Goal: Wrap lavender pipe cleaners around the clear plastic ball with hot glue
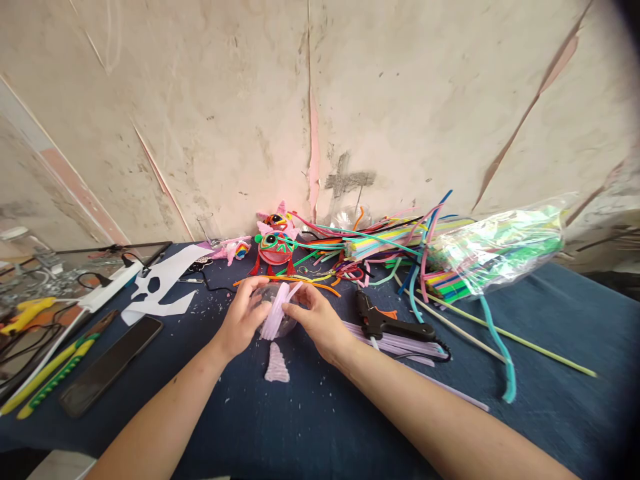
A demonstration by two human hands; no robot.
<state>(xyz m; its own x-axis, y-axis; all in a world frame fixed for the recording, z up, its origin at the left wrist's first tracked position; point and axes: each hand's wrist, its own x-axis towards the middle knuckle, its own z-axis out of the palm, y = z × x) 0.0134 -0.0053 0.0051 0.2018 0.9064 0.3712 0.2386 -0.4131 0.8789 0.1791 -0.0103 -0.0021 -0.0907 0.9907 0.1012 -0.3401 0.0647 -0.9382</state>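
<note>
Between my two hands is a clear plastic ball (286, 327), with several lilac pipe cleaners (275, 313) laid side by side across its near face. My left hand (243, 316) closes round the ball's left side, the thumb near the strips. From the right, my right hand (319, 319) grips the ball, its thumb by the upper end of a lilac strip. Just below the ball, a small lilac pipe-cleaner triangle (277, 364) lies on the dark blue cloth.
A black glue gun (387, 320) rests on more lilac pipe cleaners (400, 345) at right. Behind stand decorated pink figures (277, 248) and a bag of colourful pipe cleaners (500, 247). At left are a phone (111, 367), cut white paper (165, 283), scissors (60, 373) and a power strip (110, 285).
</note>
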